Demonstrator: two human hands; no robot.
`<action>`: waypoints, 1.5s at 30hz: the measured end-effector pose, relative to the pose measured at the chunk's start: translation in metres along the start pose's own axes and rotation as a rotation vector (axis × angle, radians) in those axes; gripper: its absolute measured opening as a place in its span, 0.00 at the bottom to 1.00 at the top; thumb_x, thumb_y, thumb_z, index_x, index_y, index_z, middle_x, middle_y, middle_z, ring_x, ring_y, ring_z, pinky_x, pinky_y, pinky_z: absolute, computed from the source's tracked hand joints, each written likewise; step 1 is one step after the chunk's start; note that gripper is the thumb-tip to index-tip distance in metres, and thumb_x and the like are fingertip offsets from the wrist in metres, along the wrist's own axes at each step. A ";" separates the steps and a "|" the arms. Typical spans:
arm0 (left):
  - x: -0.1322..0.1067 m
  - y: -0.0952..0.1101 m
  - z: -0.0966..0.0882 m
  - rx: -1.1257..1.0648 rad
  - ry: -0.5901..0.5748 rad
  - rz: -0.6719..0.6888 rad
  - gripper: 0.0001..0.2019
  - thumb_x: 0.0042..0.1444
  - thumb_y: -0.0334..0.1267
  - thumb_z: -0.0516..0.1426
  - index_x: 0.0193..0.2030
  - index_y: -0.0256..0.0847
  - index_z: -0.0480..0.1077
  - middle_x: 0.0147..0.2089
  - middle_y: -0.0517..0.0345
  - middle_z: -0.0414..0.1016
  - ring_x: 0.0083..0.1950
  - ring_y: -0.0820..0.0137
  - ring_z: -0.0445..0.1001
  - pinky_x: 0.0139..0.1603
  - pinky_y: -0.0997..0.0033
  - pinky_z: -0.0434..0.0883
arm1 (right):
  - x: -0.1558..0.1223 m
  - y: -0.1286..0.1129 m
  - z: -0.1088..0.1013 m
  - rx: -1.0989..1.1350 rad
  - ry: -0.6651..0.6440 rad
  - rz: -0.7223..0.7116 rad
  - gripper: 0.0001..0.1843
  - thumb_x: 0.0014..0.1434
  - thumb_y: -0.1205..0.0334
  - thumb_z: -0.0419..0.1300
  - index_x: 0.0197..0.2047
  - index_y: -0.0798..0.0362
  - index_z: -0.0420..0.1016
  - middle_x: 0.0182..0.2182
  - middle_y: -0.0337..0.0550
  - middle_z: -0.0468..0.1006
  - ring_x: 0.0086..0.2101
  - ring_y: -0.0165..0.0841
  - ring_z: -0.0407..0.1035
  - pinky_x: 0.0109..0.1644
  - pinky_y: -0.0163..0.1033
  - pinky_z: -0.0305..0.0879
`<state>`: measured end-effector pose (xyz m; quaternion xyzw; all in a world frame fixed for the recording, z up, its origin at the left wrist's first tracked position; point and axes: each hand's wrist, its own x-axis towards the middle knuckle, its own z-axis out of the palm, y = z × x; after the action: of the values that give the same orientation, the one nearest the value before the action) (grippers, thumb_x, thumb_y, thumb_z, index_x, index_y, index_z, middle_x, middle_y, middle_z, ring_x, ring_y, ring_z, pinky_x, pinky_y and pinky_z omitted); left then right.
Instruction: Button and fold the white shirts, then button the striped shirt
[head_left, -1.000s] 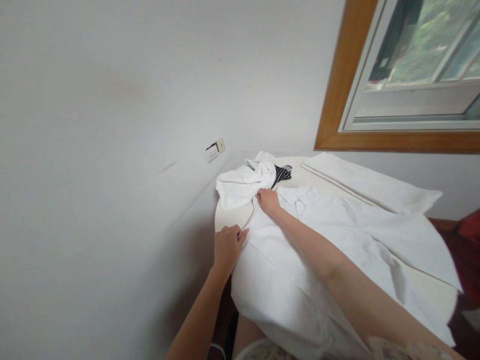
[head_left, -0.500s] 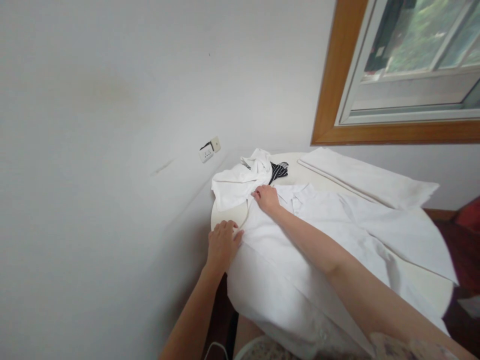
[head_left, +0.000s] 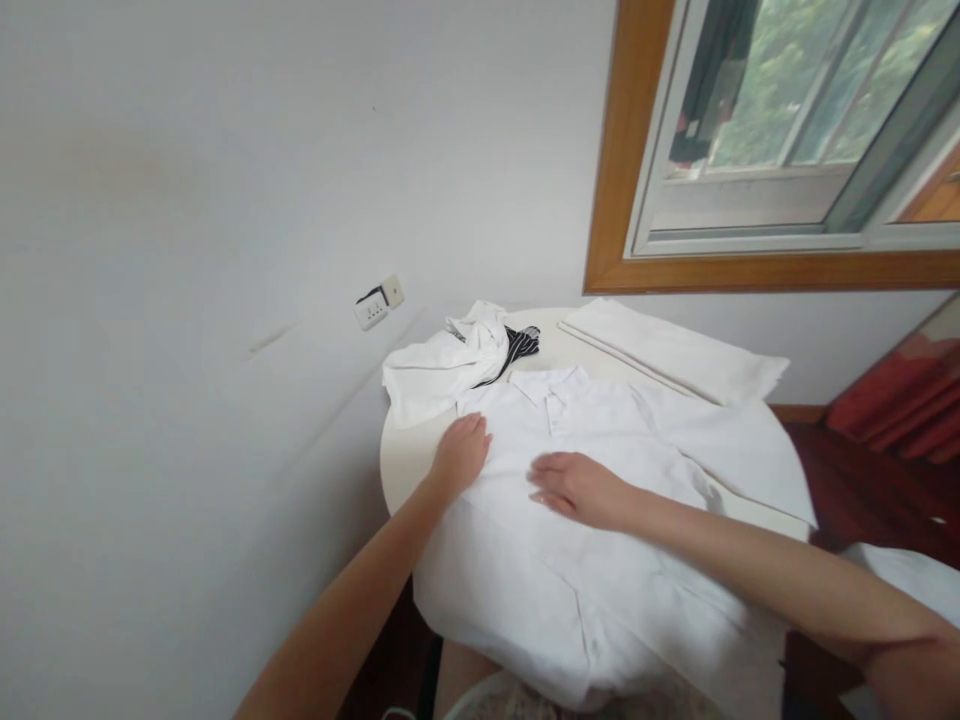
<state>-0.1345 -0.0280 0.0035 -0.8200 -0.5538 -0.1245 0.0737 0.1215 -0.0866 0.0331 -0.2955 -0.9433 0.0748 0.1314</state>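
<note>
A white collared shirt (head_left: 517,550) lies spread over a round cream table (head_left: 401,470), its collar at the far side and its lower part hanging over the near edge. My left hand (head_left: 463,452) rests at the shirt's left shoulder area, fingers stretched out and lying on the cloth. Over the chest of the shirt is my right hand (head_left: 576,488), slightly blurred, with its fingers extended and a little apart. Neither hand shows anything gripped. One shirt sleeve stretches out toward the right edge of the table.
A crumpled white garment (head_left: 431,375) with a black striped piece (head_left: 523,343) lies at the table's far left. Folded white cloth (head_left: 675,350) sits at the back right. Wall sockets (head_left: 371,310), a wood-framed window (head_left: 607,262) and a red curtain (head_left: 900,400) surround the table.
My right hand has moved from the shirt's far left shoulder back toward me onto its chest. My left hand has shifted up along the left edge. The view has turned somewhat right.
</note>
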 end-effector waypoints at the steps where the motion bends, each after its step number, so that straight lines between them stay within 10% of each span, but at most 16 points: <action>1: -0.002 -0.003 0.004 0.005 0.016 0.008 0.20 0.64 0.38 0.45 0.58 0.31 0.65 0.62 0.39 0.66 0.64 0.60 0.63 0.65 0.56 0.59 | -0.013 -0.003 0.003 0.012 0.003 -0.022 0.26 0.66 0.47 0.49 0.59 0.53 0.68 0.58 0.55 0.68 0.59 0.41 0.60 0.60 0.45 0.56; 6: -0.011 -0.014 0.012 -0.001 0.031 0.006 0.25 0.65 0.44 0.43 0.64 0.35 0.60 0.67 0.43 0.58 0.68 0.59 0.57 0.66 0.53 0.56 | -0.051 -0.010 0.008 0.046 -0.016 -0.075 0.35 0.63 0.41 0.50 0.69 0.47 0.53 0.69 0.52 0.45 0.67 0.44 0.38 0.68 0.56 0.35; 22: -0.005 -0.019 0.005 0.106 0.088 0.082 0.25 0.65 0.47 0.42 0.61 0.34 0.63 0.64 0.42 0.63 0.65 0.58 0.61 0.64 0.55 0.59 | -0.089 -0.010 -0.013 0.196 -0.134 -0.149 0.38 0.60 0.39 0.54 0.69 0.44 0.53 0.70 0.49 0.43 0.68 0.43 0.34 0.68 0.55 0.25; 26: 0.002 -0.013 -0.014 0.217 0.178 -0.175 0.24 0.65 0.47 0.41 0.55 0.34 0.68 0.53 0.40 0.72 0.55 0.56 0.68 0.54 0.56 0.66 | -0.086 0.000 -0.023 0.284 -0.112 -0.133 0.36 0.61 0.41 0.54 0.68 0.44 0.53 0.68 0.46 0.50 0.67 0.38 0.42 0.69 0.49 0.33; 33: 0.038 -0.018 -0.019 0.220 -0.001 -0.653 0.31 0.63 0.54 0.38 0.40 0.29 0.73 0.38 0.36 0.75 0.44 0.49 0.74 0.41 0.54 0.69 | -0.061 0.054 -0.022 -0.016 0.043 0.288 0.29 0.66 0.45 0.46 0.66 0.47 0.59 0.67 0.51 0.53 0.66 0.46 0.45 0.67 0.58 0.39; 38: 0.053 -0.014 -0.012 0.181 -0.072 -0.650 0.24 0.63 0.49 0.44 0.44 0.30 0.71 0.43 0.37 0.75 0.47 0.51 0.74 0.42 0.57 0.69 | -0.042 0.079 -0.004 -0.156 0.004 0.601 0.31 0.67 0.45 0.40 0.68 0.49 0.54 0.68 0.55 0.50 0.66 0.52 0.43 0.63 0.64 0.43; 45: 0.048 0.004 -0.027 0.256 0.012 -0.457 0.21 0.67 0.45 0.38 0.55 0.37 0.62 0.34 0.47 0.77 0.37 0.58 0.78 0.35 0.66 0.67 | -0.042 0.084 0.012 -0.219 0.050 0.602 0.36 0.64 0.37 0.38 0.69 0.47 0.53 0.69 0.53 0.46 0.67 0.51 0.38 0.64 0.63 0.37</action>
<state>-0.1168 0.0061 0.0435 -0.6570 -0.7353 -0.0718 0.1501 0.1960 -0.0434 -0.0051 -0.5753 -0.8125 0.0012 0.0941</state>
